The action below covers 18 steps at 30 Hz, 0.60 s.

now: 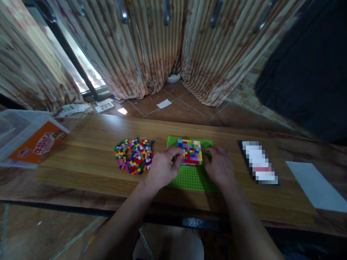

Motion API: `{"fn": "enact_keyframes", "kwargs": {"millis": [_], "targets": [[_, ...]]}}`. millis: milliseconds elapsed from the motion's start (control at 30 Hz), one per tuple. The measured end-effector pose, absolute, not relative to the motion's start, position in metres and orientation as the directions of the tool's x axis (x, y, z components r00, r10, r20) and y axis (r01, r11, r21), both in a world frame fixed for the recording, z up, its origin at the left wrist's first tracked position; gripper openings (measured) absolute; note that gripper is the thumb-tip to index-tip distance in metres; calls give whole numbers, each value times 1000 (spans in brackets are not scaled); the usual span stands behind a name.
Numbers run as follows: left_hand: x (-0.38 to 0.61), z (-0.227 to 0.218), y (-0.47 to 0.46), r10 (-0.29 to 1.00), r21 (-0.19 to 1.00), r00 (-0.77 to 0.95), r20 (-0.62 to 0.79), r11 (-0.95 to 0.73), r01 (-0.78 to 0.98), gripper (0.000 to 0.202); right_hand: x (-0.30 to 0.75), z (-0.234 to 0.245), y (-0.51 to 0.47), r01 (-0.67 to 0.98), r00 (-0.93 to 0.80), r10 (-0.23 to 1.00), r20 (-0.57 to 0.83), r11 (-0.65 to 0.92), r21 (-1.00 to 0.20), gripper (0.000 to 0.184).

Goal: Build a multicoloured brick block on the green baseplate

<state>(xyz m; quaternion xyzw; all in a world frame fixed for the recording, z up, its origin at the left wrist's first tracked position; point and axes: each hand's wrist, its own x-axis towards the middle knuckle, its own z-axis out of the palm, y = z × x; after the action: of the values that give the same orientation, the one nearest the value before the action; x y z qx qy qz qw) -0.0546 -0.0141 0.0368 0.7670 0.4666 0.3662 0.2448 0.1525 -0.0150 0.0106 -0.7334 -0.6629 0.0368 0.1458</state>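
Note:
On a green studded baseplate [189, 178] sits a flat block of multicoloured toy bricks [193, 150]. My left hand [165, 164] is at the block's left side, thumb and forefinger pinched together; a small pale piece seems to show at the fingertips, too small to name surely. My right hand [219, 164] rests by the block's right side over the baseplate, its fingers curved and a little apart, with nothing visible in them. Left of my left hand lies a heap of small loose bricks [134, 159] in many colours, spread in a ring-like shape.
The wooden table [89, 155] carries a phone-like device [260, 162] with a blurred screen to the right, and a white sheet of paper [317, 184] beyond it. A clear plastic box [24, 122] with an orange label stands far left. Curtains [130, 54] hang behind.

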Motion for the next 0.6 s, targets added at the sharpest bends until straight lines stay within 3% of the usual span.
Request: {"fn": "enact_keyframes", "kwargs": {"millis": [100,267,600], "targets": [[-49,34,-14,929,786,156,335,-367,499,11,152,11,-15,962,115,982,147,-74,-263,29],[-41,26,-14,981,872,-26,195,-161,462,17,152,11,-16,963,112,981,158,-68,-259,28],[-32,13,-8,996,961,-93,10,16,276,18,152,11,-15,971,102,983,153,-65,-230,29]]}}
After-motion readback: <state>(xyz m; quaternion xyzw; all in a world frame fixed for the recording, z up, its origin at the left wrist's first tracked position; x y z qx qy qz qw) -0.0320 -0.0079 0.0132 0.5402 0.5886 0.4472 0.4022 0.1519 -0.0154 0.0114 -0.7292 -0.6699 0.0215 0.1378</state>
